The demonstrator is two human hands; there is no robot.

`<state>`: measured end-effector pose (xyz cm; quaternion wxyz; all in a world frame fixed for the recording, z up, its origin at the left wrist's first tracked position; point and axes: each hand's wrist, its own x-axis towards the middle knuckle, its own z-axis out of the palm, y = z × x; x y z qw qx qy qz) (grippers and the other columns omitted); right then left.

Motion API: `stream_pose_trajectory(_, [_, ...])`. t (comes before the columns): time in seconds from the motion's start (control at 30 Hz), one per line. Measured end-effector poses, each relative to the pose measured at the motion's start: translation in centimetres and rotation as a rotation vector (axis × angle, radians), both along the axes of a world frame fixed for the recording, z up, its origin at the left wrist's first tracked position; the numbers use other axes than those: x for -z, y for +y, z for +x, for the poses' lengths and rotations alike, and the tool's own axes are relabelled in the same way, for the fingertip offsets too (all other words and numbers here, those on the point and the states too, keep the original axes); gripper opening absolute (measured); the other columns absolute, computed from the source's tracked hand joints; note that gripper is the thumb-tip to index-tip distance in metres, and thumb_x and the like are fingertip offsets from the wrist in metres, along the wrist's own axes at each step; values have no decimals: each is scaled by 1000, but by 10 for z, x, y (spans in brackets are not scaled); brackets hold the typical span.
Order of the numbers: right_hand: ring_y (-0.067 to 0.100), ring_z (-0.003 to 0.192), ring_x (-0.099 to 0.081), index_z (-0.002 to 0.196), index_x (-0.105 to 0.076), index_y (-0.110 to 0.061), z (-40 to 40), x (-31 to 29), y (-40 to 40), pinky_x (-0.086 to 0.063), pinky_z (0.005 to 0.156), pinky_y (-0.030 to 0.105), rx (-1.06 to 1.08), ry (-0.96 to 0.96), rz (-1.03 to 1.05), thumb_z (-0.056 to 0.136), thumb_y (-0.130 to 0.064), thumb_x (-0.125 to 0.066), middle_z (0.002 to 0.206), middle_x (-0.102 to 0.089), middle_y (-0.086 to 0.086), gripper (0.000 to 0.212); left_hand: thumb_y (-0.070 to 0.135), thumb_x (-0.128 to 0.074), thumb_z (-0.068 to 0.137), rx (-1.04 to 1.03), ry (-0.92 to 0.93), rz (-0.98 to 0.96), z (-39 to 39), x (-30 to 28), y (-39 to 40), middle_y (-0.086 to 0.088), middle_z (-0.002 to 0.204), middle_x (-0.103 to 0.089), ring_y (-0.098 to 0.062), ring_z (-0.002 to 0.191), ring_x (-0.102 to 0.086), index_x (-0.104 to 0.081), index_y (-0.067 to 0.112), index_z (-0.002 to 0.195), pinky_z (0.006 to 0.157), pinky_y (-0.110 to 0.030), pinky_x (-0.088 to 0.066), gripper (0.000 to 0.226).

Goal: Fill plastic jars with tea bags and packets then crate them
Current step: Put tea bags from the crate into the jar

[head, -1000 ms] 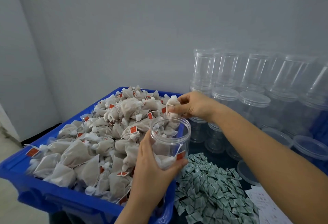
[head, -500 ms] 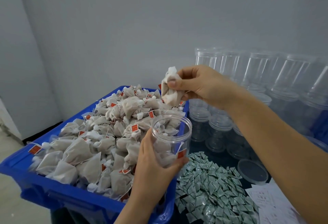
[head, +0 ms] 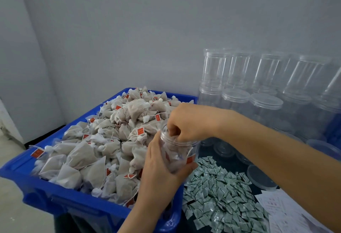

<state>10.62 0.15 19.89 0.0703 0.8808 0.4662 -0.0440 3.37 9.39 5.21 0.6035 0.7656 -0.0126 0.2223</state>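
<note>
My left hand (head: 160, 164) grips a clear plastic jar (head: 181, 152) from the side, holding it upright over the right edge of the blue crate (head: 55, 194). The jar holds a few tea bags with red tags. My right hand (head: 190, 122) is over the jar mouth with its bunched fingertips dipped inside, pinching a tea bag that the fingers mostly hide. The crate is heaped with several beige tea bags (head: 103, 140). A pile of small green packets (head: 217, 192) lies on the dark table just right of the crate.
Several empty clear jars (head: 258, 88), some lidded, stand stacked against the wall at the back right. A loose lid (head: 261, 177) and white printed sheets (head: 287, 212) lie right of the packets. A grey wall rises close behind the crate.
My right hand lifted a tea bag off the heap, carried it above the jar, then came down into the jar mouth. My left hand kept its hold on the jar.
</note>
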Motion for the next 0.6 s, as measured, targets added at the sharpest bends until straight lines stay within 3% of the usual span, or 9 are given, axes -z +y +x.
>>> stream_pose_trajectory(0.1, [11, 60, -45, 86, -69, -5, 3, 0, 8, -34, 48, 14, -9, -1, -96, 97, -10, -55, 71, -57, -1, 18, 66, -81, 48, 1, -8, -6, -1, 0, 1, 18, 124, -54, -6, 111, -57, -33, 45, 134, 89, -37, -54, 101])
stream_pose_trajectory(0.23, [9, 65, -49, 105, -72, -7, 10, -4, 11, -41, 55, 15, 6, 197, -178, 97, -16, -59, 84, -63, 1, 18, 66, -81, 48, -16, -14, 40, -1, 0, 1, 19, 123, -53, -5, 111, -57, -34, 44, 135, 90, -37, -53, 101])
stream_pose_trajectory(0.33, [7, 69, -55, 109, -72, -10, 14, -6, 9, -46, 57, 13, 35, 301, -218, 99, -22, -57, 87, -66, -3, 21, 74, -76, 47, -12, -2, 83, -1, -1, 0, 19, 129, -49, -8, 117, -53, -28, 42, 139, 94, -39, -50, 108])
stream_pose_trajectory(0.47, [3, 72, -55, 103, -66, -19, 19, -3, 12, -45, 54, 7, 47, 332, -320, 100, -26, -58, 82, -58, -15, 11, 77, -73, 45, -27, 14, 126, -2, 0, 0, 21, 133, -44, -9, 120, -50, -22, 47, 140, 94, -40, -50, 112])
stream_pose_trajectory(0.6, [5, 73, -50, 126, -62, -13, 19, 6, 17, -39, 59, 14, 51, 272, -349, 100, -23, -57, 84, -51, -13, 28, 72, -76, 45, -34, 13, 126, -3, 0, 0, 24, 130, -43, -7, 118, -50, -22, 49, 139, 93, -39, -51, 111])
